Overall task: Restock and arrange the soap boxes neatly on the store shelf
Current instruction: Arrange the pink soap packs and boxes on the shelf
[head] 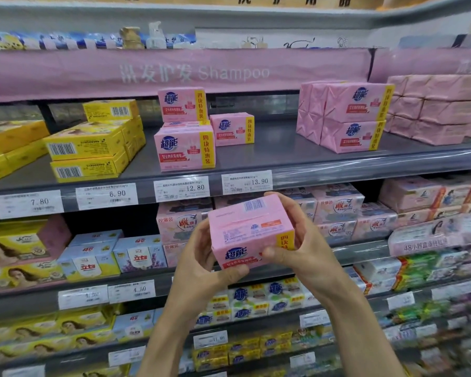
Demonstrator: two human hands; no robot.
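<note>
My grip is closed on one pink soap box [252,232], and both hands share it. My left hand [201,257] wraps its left end with the thumb under the front bottom edge. My right hand [297,240] curls over the right end with the thumb pressed on the front face. The box is in the air, tilted so its barcode side faces up, just below the front edge of the grey shelf [269,151] and under two of the four price tags [246,182] on that edge.

On that shelf I count three matching pink boxes near the middle with their fronts toward me: a front box [184,148], a raised box [182,104] behind it, and a single box [232,129] just to the right. Farther right, well apart, a pink stack [354,118] shows two labelled fronts, one upon the other. I cannot count those behind it. To the left are yellow boxes [85,145], at least three of them with the barcode outward.
</note>
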